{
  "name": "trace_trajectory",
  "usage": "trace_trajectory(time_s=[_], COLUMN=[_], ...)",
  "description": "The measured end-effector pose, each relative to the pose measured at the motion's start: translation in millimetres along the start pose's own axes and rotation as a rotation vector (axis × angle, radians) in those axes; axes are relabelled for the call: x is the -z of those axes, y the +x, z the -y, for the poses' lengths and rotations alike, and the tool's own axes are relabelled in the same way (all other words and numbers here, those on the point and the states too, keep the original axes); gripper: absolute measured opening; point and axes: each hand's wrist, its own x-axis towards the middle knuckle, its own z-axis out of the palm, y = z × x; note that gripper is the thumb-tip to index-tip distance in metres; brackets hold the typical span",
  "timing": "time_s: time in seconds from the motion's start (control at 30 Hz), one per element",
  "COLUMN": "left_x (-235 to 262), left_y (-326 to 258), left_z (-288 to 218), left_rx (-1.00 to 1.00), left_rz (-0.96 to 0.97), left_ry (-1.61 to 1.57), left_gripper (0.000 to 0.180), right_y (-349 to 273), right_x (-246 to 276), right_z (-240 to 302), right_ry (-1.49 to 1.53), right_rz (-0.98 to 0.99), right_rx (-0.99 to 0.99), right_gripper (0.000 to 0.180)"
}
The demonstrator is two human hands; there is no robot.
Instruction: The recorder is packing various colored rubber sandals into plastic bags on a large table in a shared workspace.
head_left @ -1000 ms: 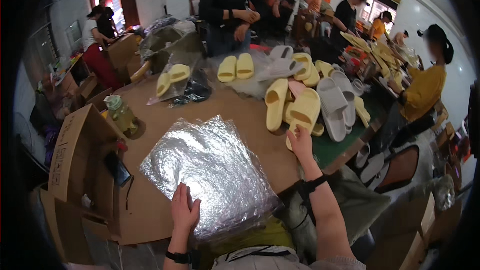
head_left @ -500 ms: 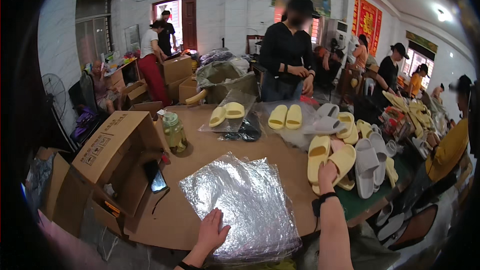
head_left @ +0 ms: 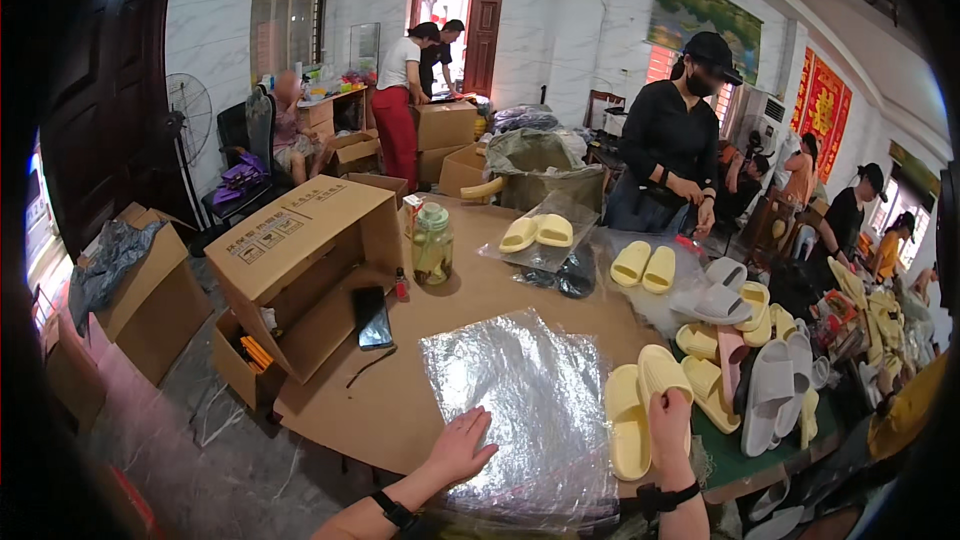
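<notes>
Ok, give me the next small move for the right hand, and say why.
I'd probably ease the slipper in the right hand a little leftward, over the plastic. The hand already grips it, it sits just right of the plastic, and the left hand rests spread on that plastic, apparently steadying it.

The bare left hand (head_left: pixel 460 448) wears a black wristband (head_left: pixel 394 511) with a squarish dark face, possibly a watch, and the bare right hand (head_left: pixel 670 430) a black wrist strap (head_left: pixel 672 499) with a bulkier end.
</notes>
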Motion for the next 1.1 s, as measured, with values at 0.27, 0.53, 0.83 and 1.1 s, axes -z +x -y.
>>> trace_trajectory(time_s=[0.27, 0.53, 0.83, 1.1], left_x=[0, -4, -4, -3], left_y=[2, -3, 1, -1], left_z=[-4, 5, 1, 3], left_rx=[-0.002, -0.009, -0.028, 0.022], left_rz=[0.037, 0.023, -0.002, 0.056], left_ry=[-0.027, 0.013, 0.024, -0.016], left_gripper=[0.064, 0.066, 0.064, 0.065], right_y=[8, -10, -19, -8], right_x=[-19, -8, -27, -2], right_z=[-61, -116, -110, -100], right_ry=[-0.379, -0.199, -0.470, -0.330], right_rz=[-0.237, 0.184, 0.093, 0.033], right_rx=[0.043, -0.052, -0.086, -0.189], right_gripper=[0.024, 0.025, 0.034, 0.027])
